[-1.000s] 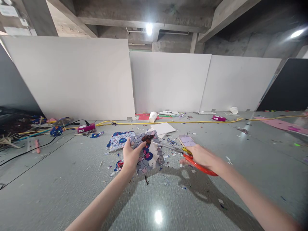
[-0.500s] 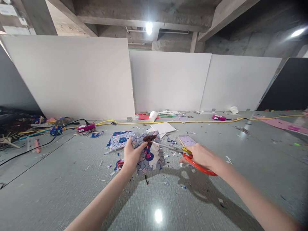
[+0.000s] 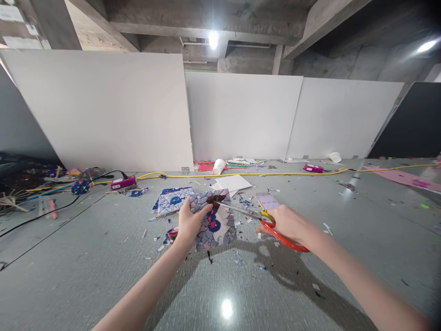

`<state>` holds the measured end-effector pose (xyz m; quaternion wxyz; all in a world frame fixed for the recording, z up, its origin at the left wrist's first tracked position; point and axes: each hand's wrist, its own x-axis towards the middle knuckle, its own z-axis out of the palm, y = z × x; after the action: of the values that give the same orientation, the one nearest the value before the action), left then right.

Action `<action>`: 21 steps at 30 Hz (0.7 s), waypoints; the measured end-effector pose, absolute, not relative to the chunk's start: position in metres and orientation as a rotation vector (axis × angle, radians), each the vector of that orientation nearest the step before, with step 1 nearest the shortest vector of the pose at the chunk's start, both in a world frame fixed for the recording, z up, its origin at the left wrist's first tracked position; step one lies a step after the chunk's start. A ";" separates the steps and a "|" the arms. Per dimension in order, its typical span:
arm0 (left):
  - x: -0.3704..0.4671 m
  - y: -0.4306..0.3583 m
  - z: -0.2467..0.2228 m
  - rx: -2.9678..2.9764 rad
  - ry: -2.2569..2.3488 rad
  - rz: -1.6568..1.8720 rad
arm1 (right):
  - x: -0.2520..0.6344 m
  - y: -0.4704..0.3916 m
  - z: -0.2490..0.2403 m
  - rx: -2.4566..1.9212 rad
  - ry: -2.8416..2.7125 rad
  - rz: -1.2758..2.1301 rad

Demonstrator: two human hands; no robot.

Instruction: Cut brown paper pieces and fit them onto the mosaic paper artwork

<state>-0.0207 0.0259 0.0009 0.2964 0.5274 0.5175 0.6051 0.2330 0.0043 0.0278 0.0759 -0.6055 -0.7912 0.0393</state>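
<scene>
My left hand (image 3: 190,221) pinches the left side of a mosaic-patterned sheet (image 3: 223,230) between thumb and fingers, holding it up off the table. Grey stone shapes, a pale patch and blue and pink spots show on it. Near its top lies a dark brown, crumpled-looking piece (image 3: 215,199), whose material I cannot make out. In my right hand (image 3: 287,223) are scissors (image 3: 284,239) with red and yellow handles. Their blades point left across the sheet, the tips at the dark piece beside my left thumb. Whether they touch it I cannot tell.
Behind my left hand lies a stack of blue-patterned sheets (image 3: 174,201). White sheets (image 3: 234,184) and a phone with a timer (image 3: 268,201) lie farther back. Scraps litter the grey table (image 3: 103,276). A yellow cable (image 3: 268,174), a paper cup (image 3: 219,166) and white panels (image 3: 241,119) stretch behind.
The patterned sheet and my left hand have shifted very slightly to the right. The scissors stay almost in place, with their tips still at the dark piece.
</scene>
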 end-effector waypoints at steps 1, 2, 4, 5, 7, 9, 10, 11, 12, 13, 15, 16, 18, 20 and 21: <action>-0.021 0.026 0.001 1.408 1.383 1.607 | 0.233 0.004 0.028 -1.819 -2.365 0.091; -0.021 0.026 0.001 1.408 1.391 1.604 | 0.233 0.004 0.028 -1.822 -2.362 0.059; -0.021 0.027 0.001 1.388 1.407 1.601 | 0.232 0.005 0.027 -1.823 -2.368 -0.003; -0.021 0.027 0.000 1.369 1.412 1.604 | 0.232 0.005 0.026 -1.825 -2.375 -0.029; -0.020 0.026 0.000 1.320 1.409 1.618 | 0.231 0.006 0.025 -1.819 -2.387 -0.079; -0.020 0.026 0.001 1.274 1.400 1.631 | 0.229 0.006 0.024 -1.804 -2.386 -0.135; -0.019 0.025 0.001 1.260 1.394 1.631 | 0.229 0.006 0.023 -1.797 -2.380 -0.168; -0.019 0.025 0.001 1.252 1.388 1.624 | 0.228 0.006 0.023 -1.792 -2.371 -0.206; -0.019 0.025 0.002 1.249 1.385 1.614 | 0.227 0.006 0.023 -1.787 -2.363 -0.246; -0.019 0.025 0.002 1.247 1.383 1.607 | 0.226 0.006 0.022 -1.784 -2.356 -0.285; -0.019 0.026 0.003 1.242 1.378 1.601 | 0.225 0.007 0.022 -1.773 -2.349 -0.353; -0.019 0.026 0.003 1.235 1.375 1.605 | 0.225 0.007 0.021 -1.770 -2.346 -0.379; -0.019 0.026 0.003 1.220 1.361 1.616 | 0.225 0.007 0.020 -1.765 -2.339 -0.421; -0.019 0.026 0.003 1.210 1.348 1.623 | 0.226 0.007 0.018 -1.767 -2.332 -0.451; -0.019 0.026 0.003 1.206 1.347 1.623 | 0.226 0.007 0.018 -1.767 -2.329 -0.461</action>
<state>-0.0191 0.0263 0.0029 0.3487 0.4652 0.5195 0.6261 0.2258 0.0074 0.0176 0.0909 -0.5947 -0.7836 -0.1551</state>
